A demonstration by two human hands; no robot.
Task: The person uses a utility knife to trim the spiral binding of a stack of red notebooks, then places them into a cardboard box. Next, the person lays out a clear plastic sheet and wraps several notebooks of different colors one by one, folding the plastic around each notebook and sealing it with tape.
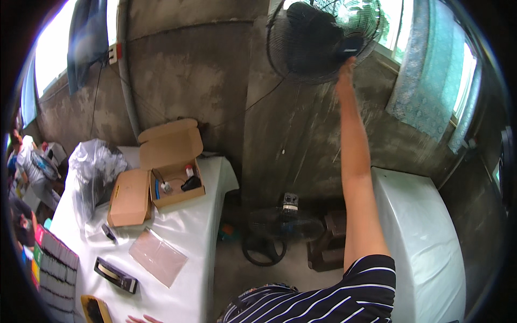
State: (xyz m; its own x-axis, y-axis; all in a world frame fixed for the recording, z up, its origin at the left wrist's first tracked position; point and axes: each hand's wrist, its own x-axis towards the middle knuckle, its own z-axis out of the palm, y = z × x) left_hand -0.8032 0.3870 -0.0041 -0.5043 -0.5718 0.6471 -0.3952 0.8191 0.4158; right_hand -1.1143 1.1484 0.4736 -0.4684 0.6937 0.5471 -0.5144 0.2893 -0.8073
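While the right hand [346,63] touches a round wire-caged fan [323,37]

- Right hand [346,63]: fingertips against the black wire-guard standing fan [323,37]; the grille blocks passage beyond them.
- Below the fingers: bare grey concrete wall [215,81], open air along the forearm.
- Right of the fingers: pale blue patterned curtain [423,81], near.
- Far below and left: white cloth-covered table [199,237] crowded by open brown cardboard box [172,167], crumpled clear plastic bag [97,167].
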